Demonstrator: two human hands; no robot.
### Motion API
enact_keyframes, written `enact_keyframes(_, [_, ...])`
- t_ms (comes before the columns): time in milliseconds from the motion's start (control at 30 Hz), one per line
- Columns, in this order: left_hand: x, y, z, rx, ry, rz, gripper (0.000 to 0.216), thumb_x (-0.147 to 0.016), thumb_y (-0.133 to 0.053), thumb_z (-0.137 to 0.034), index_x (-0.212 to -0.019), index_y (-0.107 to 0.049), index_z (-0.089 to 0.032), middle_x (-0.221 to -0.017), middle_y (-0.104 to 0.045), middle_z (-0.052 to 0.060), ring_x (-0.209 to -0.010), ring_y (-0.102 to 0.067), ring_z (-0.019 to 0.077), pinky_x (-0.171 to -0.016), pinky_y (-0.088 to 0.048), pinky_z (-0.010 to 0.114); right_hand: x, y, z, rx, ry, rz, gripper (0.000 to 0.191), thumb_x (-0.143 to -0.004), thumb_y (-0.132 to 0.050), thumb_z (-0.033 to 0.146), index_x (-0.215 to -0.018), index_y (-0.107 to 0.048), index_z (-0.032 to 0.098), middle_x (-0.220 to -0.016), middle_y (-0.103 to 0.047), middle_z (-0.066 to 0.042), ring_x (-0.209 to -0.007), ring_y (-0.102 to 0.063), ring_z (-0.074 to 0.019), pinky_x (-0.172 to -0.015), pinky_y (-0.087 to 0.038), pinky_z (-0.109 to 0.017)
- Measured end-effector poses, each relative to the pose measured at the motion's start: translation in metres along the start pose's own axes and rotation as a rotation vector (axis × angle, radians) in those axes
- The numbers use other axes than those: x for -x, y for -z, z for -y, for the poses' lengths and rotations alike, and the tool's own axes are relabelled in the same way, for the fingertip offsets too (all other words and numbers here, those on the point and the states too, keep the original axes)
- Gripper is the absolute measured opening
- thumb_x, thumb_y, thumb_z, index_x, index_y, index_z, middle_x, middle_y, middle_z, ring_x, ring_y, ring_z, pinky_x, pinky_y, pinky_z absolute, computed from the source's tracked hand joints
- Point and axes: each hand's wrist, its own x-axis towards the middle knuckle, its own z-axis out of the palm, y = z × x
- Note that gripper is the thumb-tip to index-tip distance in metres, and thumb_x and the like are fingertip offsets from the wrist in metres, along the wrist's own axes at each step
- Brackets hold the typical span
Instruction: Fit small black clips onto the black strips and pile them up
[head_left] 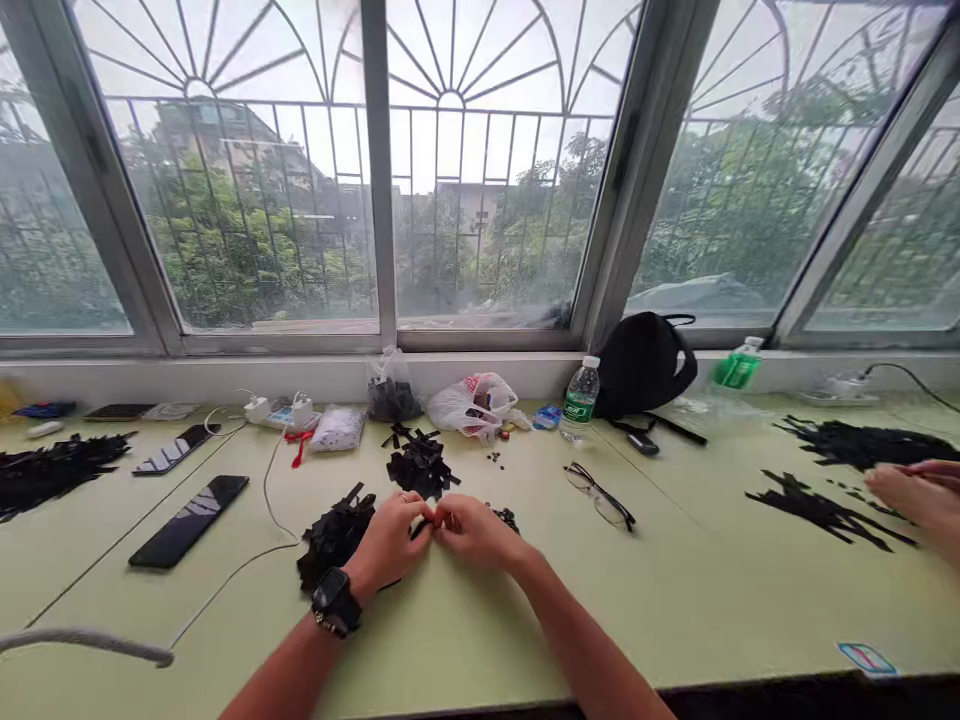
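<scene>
My left hand (390,540) and my right hand (472,530) meet at the middle of the pale green table (600,610). Their fingertips pinch a small black strip (424,528) between them, and most of it is hidden by my fingers. A heap of black strips (334,535) lies against my left wrist, and a second heap (415,465) sits just beyond my hands. Beside my right hand is a small cluster of black pieces (506,518). A black wristwatch (335,602) is on my left wrist.
Another person's hand (919,500) rests at the right beside long black strips (821,510). Phones, glasses (600,495), a water bottle (581,398), plastic bags (472,405), chargers and a black bag (641,365) line the table's back, before a barred window.
</scene>
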Motion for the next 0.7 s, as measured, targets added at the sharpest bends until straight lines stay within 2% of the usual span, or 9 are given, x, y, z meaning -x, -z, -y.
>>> enact_keyframes(200, [-0.001, -0.001, 0.004, 0.054, 0.039, -0.076, 0.019, -0.094, -0.057, -0.017, -0.1, -0.073, -0.026, -0.1, -0.074, 0.002, -0.096, -0.064, 0.0231, -0.088, -0.049, 0.036, -0.001, -0.003, 0.002, 0.025, -0.014, -0.027, 0.007, -0.083, -0.059, 0.014, -0.087, -0.061, 0.02, -0.077, -0.06, 0.002, -0.068, -0.053, -0.0137, -0.065, -0.038, -0.023])
enact_keyframes(367, [-0.005, -0.002, 0.006, 0.124, 0.103, -0.166, 0.016, -0.097, -0.058, -0.024, -0.105, -0.072, -0.027, -0.092, -0.076, 0.0, -0.088, -0.067, 0.0205, -0.075, -0.047, 0.031, -0.005, -0.005, -0.001, 0.026, -0.04, -0.072, 0.014, -0.085, -0.065, 0.021, -0.099, -0.063, 0.021, -0.076, -0.062, 0.003, -0.068, -0.055, -0.0143, -0.064, -0.037, -0.024])
enact_keyframes(500, [-0.007, -0.003, 0.01, 0.161, 0.147, -0.212, 0.014, -0.095, -0.062, -0.029, -0.105, -0.073, -0.027, -0.089, -0.079, -0.002, -0.083, -0.069, 0.0188, -0.07, -0.044, 0.029, -0.009, -0.005, -0.001, 0.037, -0.015, -0.122, 0.004, -0.086, -0.062, 0.017, -0.088, -0.063, 0.021, -0.07, -0.06, 0.004, -0.064, -0.052, -0.0127, -0.062, -0.035, -0.024])
enact_keyframes(567, [-0.008, -0.004, 0.012, 0.172, 0.162, -0.236, 0.013, -0.094, -0.063, -0.03, -0.102, -0.074, -0.027, -0.088, -0.079, -0.002, -0.082, -0.07, 0.0185, -0.07, -0.044, 0.03, -0.009, -0.005, 0.0, 0.033, 0.006, -0.144, 0.006, -0.086, -0.061, 0.016, -0.083, -0.062, 0.02, -0.069, -0.059, 0.004, -0.062, -0.051, -0.0121, -0.06, -0.034, -0.024])
enact_keyframes(700, [-0.009, -0.004, 0.012, 0.224, 0.164, -0.235, 0.015, -0.095, -0.063, -0.034, -0.094, -0.075, -0.024, -0.087, -0.079, -0.001, -0.08, -0.069, 0.0178, -0.069, -0.044, 0.029, -0.008, -0.002, 0.005, -0.02, 0.008, -0.182, 0.005, -0.086, -0.063, 0.019, -0.09, -0.064, 0.021, -0.074, -0.061, 0.002, -0.066, -0.054, -0.0134, -0.062, -0.038, -0.024])
